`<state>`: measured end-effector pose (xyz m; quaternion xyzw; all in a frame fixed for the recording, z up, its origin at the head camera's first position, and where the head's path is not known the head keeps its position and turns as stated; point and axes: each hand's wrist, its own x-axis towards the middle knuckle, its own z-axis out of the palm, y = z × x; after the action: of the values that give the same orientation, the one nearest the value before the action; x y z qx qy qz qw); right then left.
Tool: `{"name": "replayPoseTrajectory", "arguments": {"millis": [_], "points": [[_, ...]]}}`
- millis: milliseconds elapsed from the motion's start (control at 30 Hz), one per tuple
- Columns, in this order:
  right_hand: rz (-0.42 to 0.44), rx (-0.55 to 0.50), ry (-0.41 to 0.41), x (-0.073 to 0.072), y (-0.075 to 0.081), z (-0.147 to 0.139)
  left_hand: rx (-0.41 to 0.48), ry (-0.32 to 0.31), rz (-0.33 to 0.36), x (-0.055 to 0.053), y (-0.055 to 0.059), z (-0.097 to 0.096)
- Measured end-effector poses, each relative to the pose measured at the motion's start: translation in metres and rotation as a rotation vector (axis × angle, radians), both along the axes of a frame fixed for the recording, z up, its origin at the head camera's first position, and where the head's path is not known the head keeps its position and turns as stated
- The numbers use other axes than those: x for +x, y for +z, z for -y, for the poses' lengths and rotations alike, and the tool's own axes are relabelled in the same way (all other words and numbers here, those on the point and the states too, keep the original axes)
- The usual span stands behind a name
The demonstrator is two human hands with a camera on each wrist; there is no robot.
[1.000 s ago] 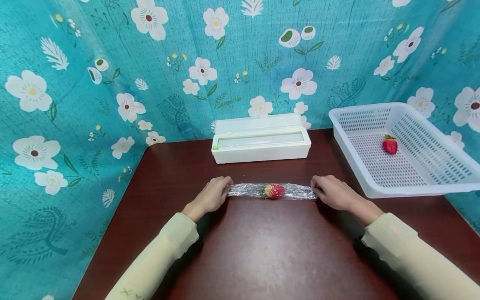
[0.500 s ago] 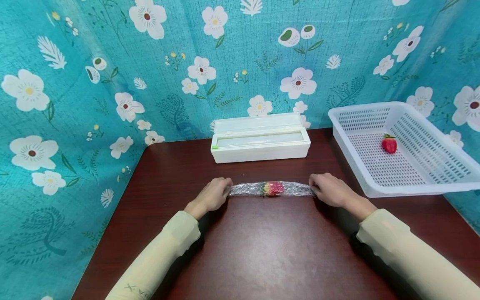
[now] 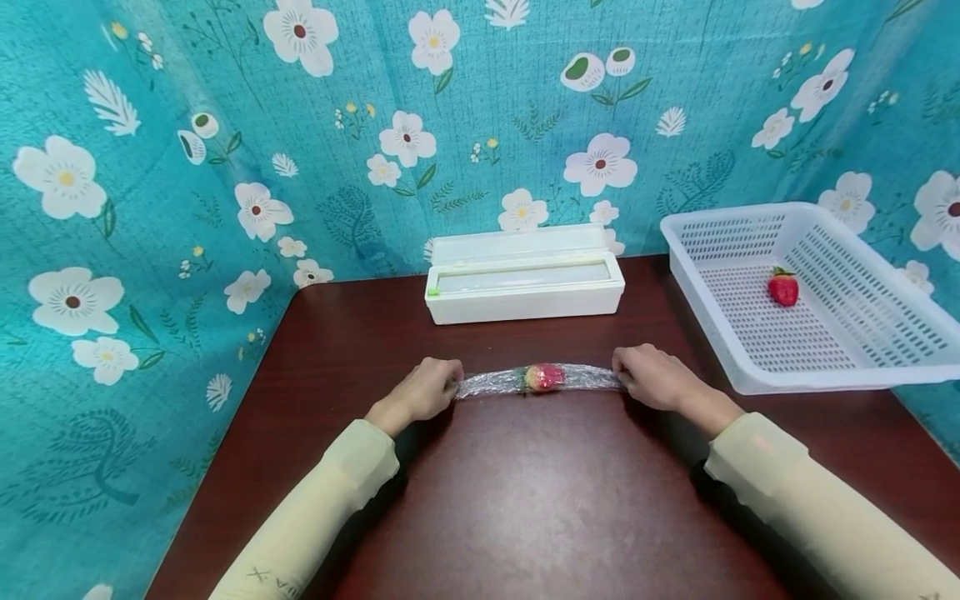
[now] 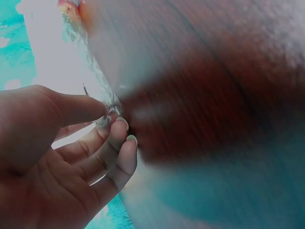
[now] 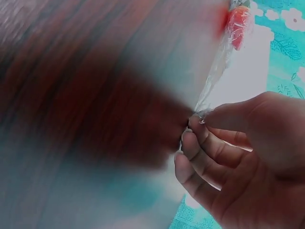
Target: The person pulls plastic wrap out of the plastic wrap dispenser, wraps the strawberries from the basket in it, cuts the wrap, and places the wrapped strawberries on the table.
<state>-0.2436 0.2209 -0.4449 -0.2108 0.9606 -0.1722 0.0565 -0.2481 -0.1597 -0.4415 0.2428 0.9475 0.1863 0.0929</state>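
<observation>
A strawberry (image 3: 544, 377), red with a paler yellowish end, lies wrapped in the middle of a long strip of clear plastic wrap (image 3: 491, 383). My left hand (image 3: 426, 388) pinches the strip's left end between thumb and fingertips. At the opposite end, my right hand (image 3: 658, 380) pinches the gathered wrap the same way. Both wrist views show the twisted film (image 4: 97, 71) running from the fingertips toward the fruit. In the right wrist view the wrapped strawberry (image 5: 238, 27) appears near the top edge.
A white wrap dispenser box (image 3: 525, 302) with its lid raised stands at the back of the dark wooden table (image 3: 525, 500). To the right is a white perforated basket (image 3: 840, 379) holding one bare strawberry (image 3: 783, 287). A flowered teal curtain (image 3: 480, 125) hangs behind.
My right hand has shifted slightly left, bringing the two hands a little closer together. The strawberry has turned a little within the wrap, and the strip looks narrower and more twisted.
</observation>
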Motion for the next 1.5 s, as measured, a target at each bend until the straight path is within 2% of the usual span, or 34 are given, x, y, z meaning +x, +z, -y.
{"name": "replayPoseTrajectory", "arguments": {"millis": [267, 433, 533, 667, 800, 1000, 1133, 1333, 1500], "points": [[0.009, -0.003, -0.004, 0.001, 0.009, 0.002, -0.073, 0.03, -0.035, 0.003, 0.002, -0.001], [-0.024, 0.01, -0.011, 0.003, 0.021, 0.006, -0.05, 0.049, -0.113, 0.003, 0.014, -0.006], [-0.033, -0.029, 0.011, 0.002, 0.026, 0.014, 0.003, 0.007, -0.114, 0.004, 0.024, -0.016], [-0.004, -0.088, 0.06, -0.001, 0.025, 0.029, 0.074, -0.093, -0.059, 0.003, 0.03, -0.033], [0.025, -0.109, 0.111, -0.003, 0.015, 0.042, 0.087, -0.149, -0.018, 0.001, 0.025, -0.047], [0.077, -0.107, 0.123, -0.006, 0.002, 0.049, 0.063, -0.148, 0.022, -0.005, 0.014, -0.055], [0.098, -0.115, 0.137, -0.009, -0.002, 0.047, 0.059, -0.14, 0.042, -0.008, 0.008, -0.054], [0.096, -0.174, 0.174, -0.014, -0.005, 0.04, 0.107, -0.134, 0.053, -0.01, 0.002, -0.048], [0.116, -0.187, 0.168, -0.014, -0.005, 0.032, 0.108, -0.117, 0.069, -0.01, 0.0, -0.04]]}}
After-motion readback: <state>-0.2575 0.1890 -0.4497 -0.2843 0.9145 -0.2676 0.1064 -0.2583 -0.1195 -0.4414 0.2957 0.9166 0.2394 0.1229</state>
